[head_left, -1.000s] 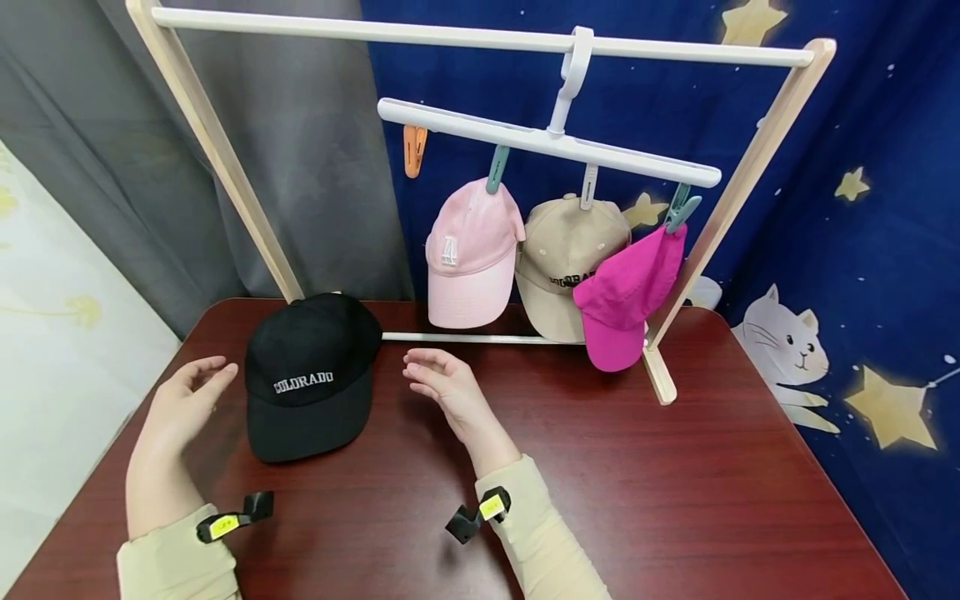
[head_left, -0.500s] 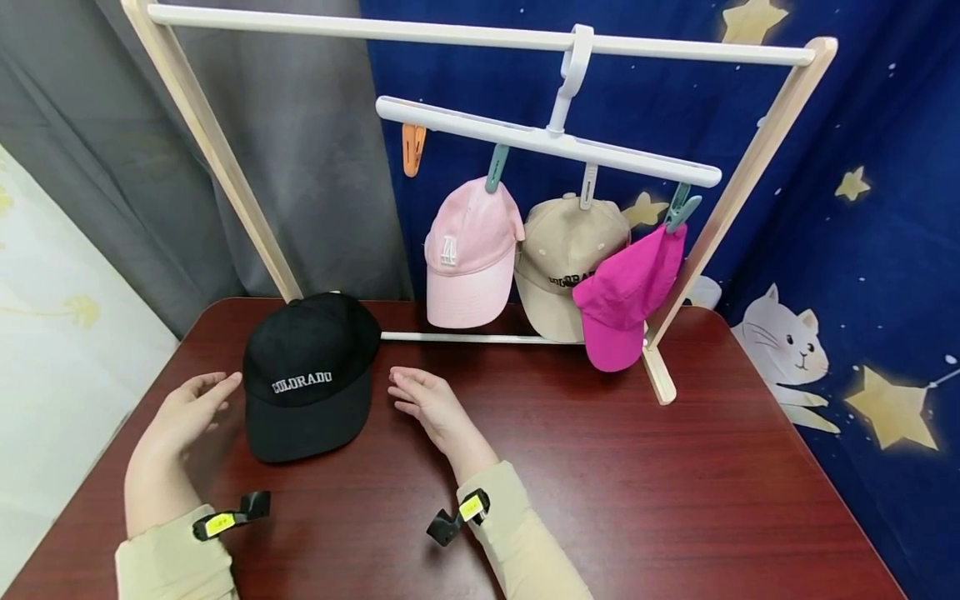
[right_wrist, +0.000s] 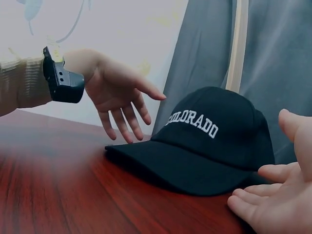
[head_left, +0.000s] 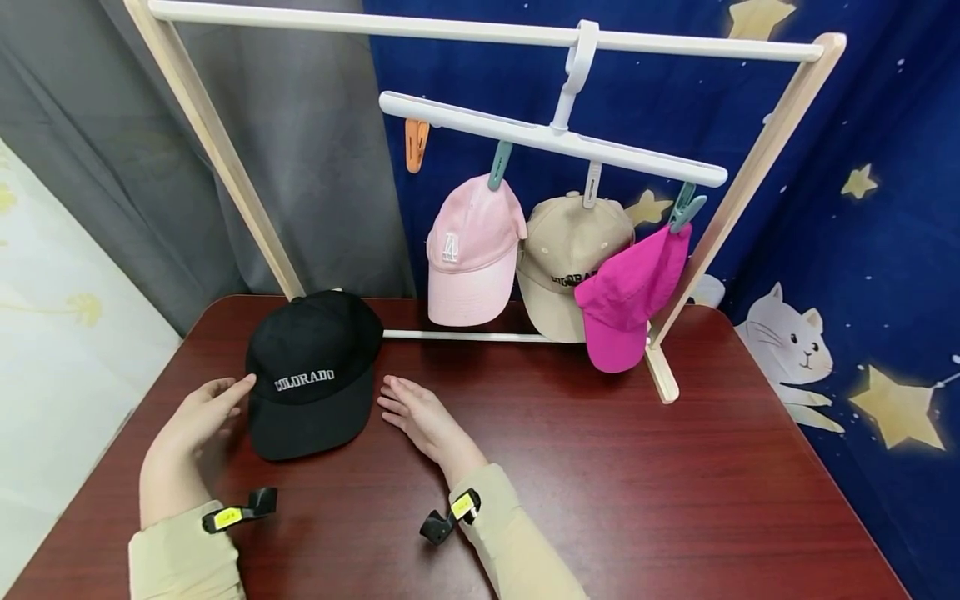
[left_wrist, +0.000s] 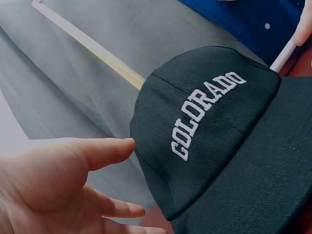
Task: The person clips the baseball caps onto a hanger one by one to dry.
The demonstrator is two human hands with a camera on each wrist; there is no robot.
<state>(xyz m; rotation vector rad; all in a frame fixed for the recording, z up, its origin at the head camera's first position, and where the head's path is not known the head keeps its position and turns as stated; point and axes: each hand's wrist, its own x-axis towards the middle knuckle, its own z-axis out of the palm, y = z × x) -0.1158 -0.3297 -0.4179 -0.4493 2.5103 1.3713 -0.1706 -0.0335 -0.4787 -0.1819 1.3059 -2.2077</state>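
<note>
A black baseball cap [head_left: 311, 375] with white COLORADO lettering sits on the table, its brim toward me. My left hand [head_left: 198, 417] is at the cap's left side, thumb tip right at the crown in the head view. In the left wrist view the fingers [left_wrist: 114, 207] are spread and fairly straight beside the cap [left_wrist: 195, 126]. On the other side, my right hand [head_left: 423, 417] stands a little off the brim's right edge with its fingers extended. The right wrist view shows both hands flanking the cap [right_wrist: 214, 131], the right fingers [right_wrist: 248, 195] near the brim. Neither hand grips anything.
Behind the cap stands a wooden rack [head_left: 225, 167]. From its bar hangs a white hanger [head_left: 551, 137], with a pink cap [head_left: 472, 258], a beige cap [head_left: 573, 233] and a magenta cap [head_left: 630, 300] clipped on. An orange clip [head_left: 416, 146] hangs at the hanger's left end.
My right hand has come left and toward me, closer to the black cap. My left hand has moved slightly right and down to the cap's side. The cap stays in place.
</note>
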